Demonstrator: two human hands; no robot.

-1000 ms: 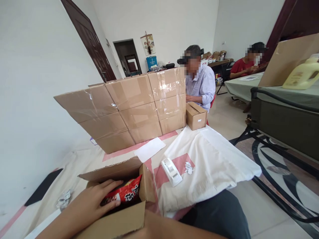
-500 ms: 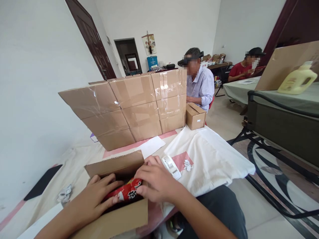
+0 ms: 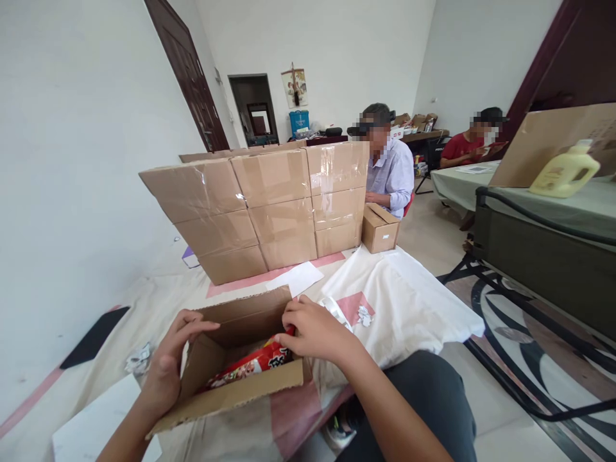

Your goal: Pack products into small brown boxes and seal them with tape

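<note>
An open cardboard box (image 3: pixel 226 401) sits on the cloth-covered table in front of me, with a red snack packet (image 3: pixel 250 364) lying inside. My left hand (image 3: pixel 166 366) curls around the box's left side flap. My right hand (image 3: pixel 312 330) rests at the box's right edge, fingers bent over the right flap and touching the packet. A white tape dispenser (image 3: pixel 337 309) lies just behind my right hand, mostly hidden by it.
A wall of sealed cardboard boxes (image 3: pixel 269 205) stands across the table. A person in a light shirt (image 3: pixel 389 170) sits behind a small box (image 3: pixel 380 228). Another person in red (image 3: pixel 462 144) sits farther back. A yellow jug (image 3: pixel 563 170) stands on the right table.
My left hand came out of the box and took the left flap. My right hand came in and settled on the right flap. The view shifted slightly.
</note>
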